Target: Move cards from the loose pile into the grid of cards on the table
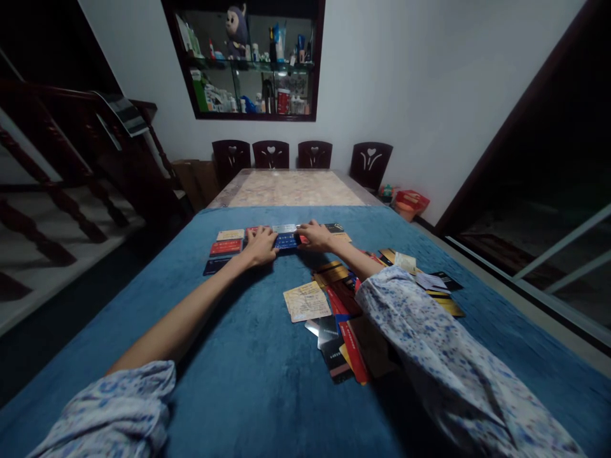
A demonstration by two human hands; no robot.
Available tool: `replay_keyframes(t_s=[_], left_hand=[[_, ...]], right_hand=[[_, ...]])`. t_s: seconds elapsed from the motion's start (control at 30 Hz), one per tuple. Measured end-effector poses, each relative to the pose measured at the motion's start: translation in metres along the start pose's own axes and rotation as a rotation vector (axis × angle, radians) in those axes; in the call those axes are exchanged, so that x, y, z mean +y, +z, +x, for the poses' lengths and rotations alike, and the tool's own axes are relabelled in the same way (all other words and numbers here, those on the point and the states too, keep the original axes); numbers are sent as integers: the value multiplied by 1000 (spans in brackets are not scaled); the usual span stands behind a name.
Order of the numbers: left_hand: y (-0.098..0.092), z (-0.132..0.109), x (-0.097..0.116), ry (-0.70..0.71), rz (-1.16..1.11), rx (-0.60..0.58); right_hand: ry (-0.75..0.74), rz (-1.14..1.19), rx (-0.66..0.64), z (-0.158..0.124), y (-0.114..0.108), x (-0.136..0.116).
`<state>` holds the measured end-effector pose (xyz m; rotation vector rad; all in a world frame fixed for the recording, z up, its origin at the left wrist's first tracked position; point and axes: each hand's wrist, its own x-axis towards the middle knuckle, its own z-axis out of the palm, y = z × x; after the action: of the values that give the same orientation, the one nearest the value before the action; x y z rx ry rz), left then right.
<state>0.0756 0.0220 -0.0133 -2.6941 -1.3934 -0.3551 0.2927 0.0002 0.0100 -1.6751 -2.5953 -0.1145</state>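
Observation:
Several cards lie in rows on the blue cloth [229, 356]. A red card [226, 247] sits above a dark card [216, 266] at the left end, below a cream card [230, 235]. My left hand [260, 247] rests on the cards, fingers apart, at the left edge of a blue card [287, 240]. My right hand [315, 236] lies over cards at that blue card's right side, fingers spread. A pale card [285, 228] is behind the blue one. Nearer me, a loose pile has a cream card [307, 301] and a red card [352, 351], partly hidden by my right arm.
More loose cards, among them a black card [447, 280], spread right of my right arm. Beyond the cloth is a marble-patterned tabletop [298, 188], with dark chairs [271, 154] behind. A red bag [411, 201] stands on the floor at the right.

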Motion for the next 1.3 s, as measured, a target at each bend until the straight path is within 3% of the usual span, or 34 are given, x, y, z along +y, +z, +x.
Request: replay_keyframes(t_s=[0.23, 0.6, 1.3], left_hand=[[4, 10, -4, 3, 20, -14], [1, 17, 3, -66, 111, -181], [11, 24, -9, -57, 52, -164]], right_hand=[[11, -7, -14, 12, 8, 5], [41, 6, -69, 18, 11, 6], [-19, 5, -48, 30, 20, 15]])
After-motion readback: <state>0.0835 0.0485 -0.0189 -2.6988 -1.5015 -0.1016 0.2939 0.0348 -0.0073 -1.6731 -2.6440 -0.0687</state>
